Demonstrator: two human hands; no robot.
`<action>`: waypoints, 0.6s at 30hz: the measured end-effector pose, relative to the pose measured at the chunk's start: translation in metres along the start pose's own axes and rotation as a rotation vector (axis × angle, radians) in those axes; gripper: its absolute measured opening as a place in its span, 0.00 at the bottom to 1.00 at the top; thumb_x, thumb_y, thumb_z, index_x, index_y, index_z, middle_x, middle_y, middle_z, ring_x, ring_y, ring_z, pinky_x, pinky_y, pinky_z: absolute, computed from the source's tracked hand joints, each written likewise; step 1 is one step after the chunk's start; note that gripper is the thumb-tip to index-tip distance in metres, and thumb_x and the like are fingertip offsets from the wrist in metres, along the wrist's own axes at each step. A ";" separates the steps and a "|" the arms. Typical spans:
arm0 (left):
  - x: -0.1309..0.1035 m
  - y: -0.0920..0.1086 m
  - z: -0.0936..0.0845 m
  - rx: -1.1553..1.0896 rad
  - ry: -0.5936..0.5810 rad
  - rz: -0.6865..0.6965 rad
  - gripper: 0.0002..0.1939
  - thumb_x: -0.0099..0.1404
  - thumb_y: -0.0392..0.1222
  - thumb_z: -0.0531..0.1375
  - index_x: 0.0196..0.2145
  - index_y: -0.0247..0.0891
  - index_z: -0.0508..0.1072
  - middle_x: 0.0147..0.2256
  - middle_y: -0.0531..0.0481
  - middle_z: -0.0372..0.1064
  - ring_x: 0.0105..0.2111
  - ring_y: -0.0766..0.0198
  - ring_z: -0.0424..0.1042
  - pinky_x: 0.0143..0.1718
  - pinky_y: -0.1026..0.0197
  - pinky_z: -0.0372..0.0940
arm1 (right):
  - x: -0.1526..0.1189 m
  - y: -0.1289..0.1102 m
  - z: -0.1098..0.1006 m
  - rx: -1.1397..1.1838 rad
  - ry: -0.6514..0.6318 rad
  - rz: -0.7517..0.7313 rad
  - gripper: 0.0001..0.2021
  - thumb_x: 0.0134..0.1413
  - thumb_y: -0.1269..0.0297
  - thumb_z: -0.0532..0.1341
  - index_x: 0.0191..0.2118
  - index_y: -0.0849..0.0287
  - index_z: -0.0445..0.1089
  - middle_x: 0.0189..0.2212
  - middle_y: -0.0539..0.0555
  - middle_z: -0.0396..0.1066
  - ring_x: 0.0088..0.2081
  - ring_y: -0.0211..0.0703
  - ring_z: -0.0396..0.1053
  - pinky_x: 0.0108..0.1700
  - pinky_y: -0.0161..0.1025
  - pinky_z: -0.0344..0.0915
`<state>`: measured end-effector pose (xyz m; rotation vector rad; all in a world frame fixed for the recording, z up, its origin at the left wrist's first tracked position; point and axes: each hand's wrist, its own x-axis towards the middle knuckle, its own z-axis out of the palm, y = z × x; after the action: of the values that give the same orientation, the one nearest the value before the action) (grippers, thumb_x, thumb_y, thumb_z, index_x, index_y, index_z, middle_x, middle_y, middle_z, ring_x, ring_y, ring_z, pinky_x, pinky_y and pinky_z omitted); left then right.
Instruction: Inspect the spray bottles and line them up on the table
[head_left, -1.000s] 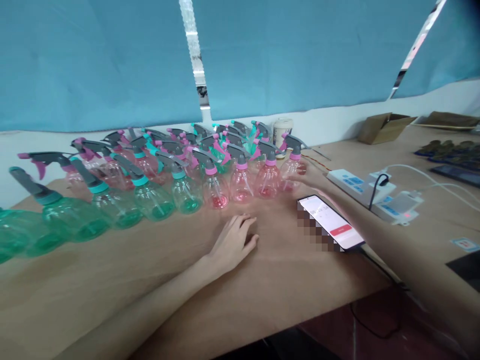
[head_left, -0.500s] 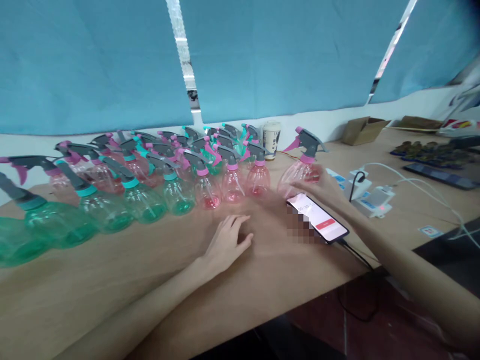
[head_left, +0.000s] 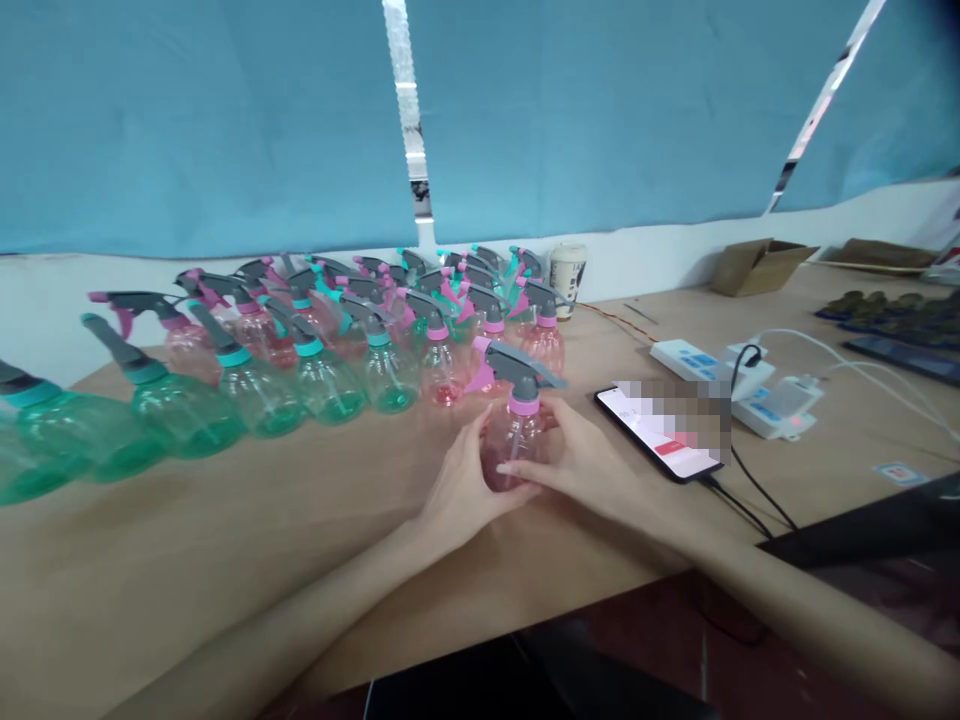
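A pink spray bottle (head_left: 523, 425) with a grey and pink trigger head stands upright near the middle of the wooden table (head_left: 360, 560). My left hand (head_left: 469, 490) wraps round its left side, thumb across the lower front. From the right, my right hand (head_left: 581, 460) closes on the same bottle. The nozzle points left. Behind and to the left stand rows of several spray bottles, with a green one (head_left: 394, 380) and a pink one (head_left: 442, 368) in the front row.
Right of my hands lies a phone (head_left: 652, 435) with a cable. Beyond it are a white power strip (head_left: 772, 405) with chargers, an open cardboard box (head_left: 761, 267) and dark objects (head_left: 892, 315). A paper cup (head_left: 566, 280) stands behind the bottles.
My right hand has brought the pink bottle leftward and nearer, from behind the phone to the middle. My left hand, empty and open before, now holds it too. The view has shifted slightly.
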<state>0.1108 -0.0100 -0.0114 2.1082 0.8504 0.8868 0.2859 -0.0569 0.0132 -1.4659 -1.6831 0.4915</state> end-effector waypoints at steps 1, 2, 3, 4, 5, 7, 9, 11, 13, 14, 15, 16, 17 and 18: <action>-0.002 -0.001 -0.003 -0.026 -0.005 0.002 0.44 0.53 0.45 0.68 0.61 0.41 0.49 0.58 0.39 0.59 0.56 0.49 0.64 0.54 0.44 0.62 | -0.001 -0.003 0.003 -0.012 -0.004 0.005 0.34 0.40 0.45 0.67 0.52 0.53 0.60 0.50 0.58 0.68 0.50 0.55 0.67 0.50 0.54 0.63; -0.004 -0.002 -0.006 -0.044 -0.009 -0.001 0.43 0.53 0.44 0.68 0.60 0.41 0.50 0.57 0.40 0.60 0.55 0.50 0.65 0.53 0.45 0.64 | -0.001 -0.006 0.006 -0.017 -0.014 0.009 0.35 0.39 0.45 0.68 0.53 0.53 0.60 0.51 0.58 0.67 0.51 0.55 0.67 0.50 0.54 0.63; -0.007 -0.003 -0.009 -0.052 -0.012 -0.006 0.43 0.53 0.44 0.68 0.60 0.41 0.50 0.57 0.40 0.61 0.54 0.50 0.66 0.53 0.46 0.65 | -0.001 -0.008 0.008 -0.015 -0.026 0.010 0.36 0.38 0.45 0.68 0.53 0.53 0.60 0.51 0.58 0.67 0.51 0.55 0.66 0.50 0.54 0.63; -0.009 -0.005 -0.012 -0.051 -0.016 -0.014 0.43 0.52 0.45 0.68 0.60 0.41 0.50 0.57 0.40 0.61 0.54 0.50 0.66 0.53 0.45 0.65 | -0.001 -0.011 0.010 -0.008 -0.039 0.009 0.37 0.37 0.45 0.69 0.53 0.53 0.60 0.51 0.58 0.67 0.51 0.55 0.66 0.50 0.54 0.64; -0.011 -0.006 -0.016 -0.044 -0.021 -0.025 0.44 0.52 0.46 0.69 0.60 0.42 0.51 0.57 0.40 0.61 0.55 0.49 0.65 0.53 0.45 0.64 | 0.000 -0.012 0.011 0.004 -0.053 0.006 0.37 0.36 0.46 0.69 0.53 0.54 0.60 0.50 0.58 0.67 0.51 0.55 0.66 0.50 0.54 0.64; -0.014 -0.008 -0.022 -0.034 -0.040 -0.053 0.45 0.51 0.48 0.70 0.60 0.42 0.52 0.59 0.40 0.59 0.56 0.47 0.63 0.54 0.43 0.62 | 0.005 -0.016 0.011 0.051 -0.086 -0.030 0.36 0.37 0.48 0.70 0.53 0.54 0.60 0.51 0.58 0.67 0.52 0.56 0.65 0.52 0.55 0.63; -0.016 -0.008 -0.029 -0.052 -0.077 -0.068 0.44 0.51 0.46 0.70 0.60 0.44 0.52 0.59 0.41 0.59 0.57 0.47 0.62 0.55 0.43 0.61 | 0.013 -0.020 0.011 0.128 -0.120 -0.102 0.34 0.39 0.52 0.70 0.53 0.53 0.60 0.52 0.57 0.66 0.54 0.54 0.64 0.54 0.54 0.62; -0.018 -0.007 -0.036 -0.069 -0.121 -0.061 0.44 0.51 0.45 0.69 0.61 0.45 0.53 0.60 0.42 0.58 0.57 0.46 0.61 0.55 0.42 0.60 | 0.023 -0.025 0.011 0.208 -0.154 -0.172 0.35 0.40 0.55 0.70 0.55 0.51 0.58 0.52 0.56 0.65 0.53 0.52 0.65 0.53 0.52 0.63; -0.021 -0.006 -0.042 -0.060 -0.153 -0.042 0.44 0.51 0.45 0.69 0.61 0.45 0.54 0.60 0.42 0.58 0.58 0.45 0.60 0.55 0.40 0.59 | 0.033 -0.030 0.014 0.283 -0.184 -0.212 0.36 0.40 0.56 0.70 0.56 0.50 0.56 0.50 0.54 0.66 0.50 0.50 0.66 0.50 0.49 0.65; -0.022 -0.007 -0.045 -0.049 -0.166 -0.032 0.45 0.50 0.46 0.70 0.61 0.45 0.53 0.60 0.42 0.58 0.58 0.44 0.60 0.56 0.40 0.59 | 0.037 -0.033 0.017 0.318 -0.198 -0.224 0.35 0.40 0.57 0.70 0.56 0.49 0.56 0.49 0.53 0.66 0.49 0.49 0.67 0.49 0.48 0.66; -0.024 -0.007 -0.047 -0.036 -0.176 -0.024 0.46 0.50 0.46 0.70 0.62 0.45 0.53 0.60 0.42 0.58 0.58 0.44 0.60 0.56 0.40 0.58 | 0.041 -0.036 0.019 0.349 -0.210 -0.234 0.35 0.41 0.58 0.70 0.55 0.49 0.57 0.48 0.53 0.66 0.47 0.47 0.67 0.47 0.47 0.66; -0.025 -0.009 -0.050 -0.020 -0.186 -0.016 0.47 0.49 0.47 0.70 0.62 0.44 0.52 0.60 0.42 0.58 0.58 0.44 0.59 0.56 0.41 0.58 | 0.044 -0.038 0.022 0.375 -0.221 -0.237 0.34 0.41 0.58 0.70 0.55 0.48 0.57 0.46 0.52 0.66 0.43 0.45 0.68 0.45 0.45 0.67; -0.027 -0.010 -0.052 0.001 -0.194 -0.013 0.48 0.49 0.48 0.70 0.62 0.44 0.52 0.60 0.42 0.58 0.58 0.45 0.59 0.57 0.41 0.57 | 0.046 -0.041 0.025 0.391 -0.228 -0.235 0.32 0.41 0.59 0.70 0.54 0.48 0.58 0.43 0.51 0.66 0.39 0.43 0.68 0.41 0.43 0.67; -0.028 -0.011 -0.054 0.026 -0.202 -0.012 0.48 0.49 0.50 0.70 0.62 0.44 0.51 0.60 0.42 0.58 0.59 0.45 0.59 0.57 0.42 0.57 | 0.047 -0.044 0.028 0.395 -0.228 -0.228 0.31 0.42 0.61 0.69 0.53 0.48 0.59 0.39 0.49 0.66 0.34 0.40 0.66 0.37 0.41 0.67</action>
<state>0.0495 -0.0072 -0.0007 2.1698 0.7713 0.6456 0.2378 -0.0170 0.0448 -0.9494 -1.7776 0.8341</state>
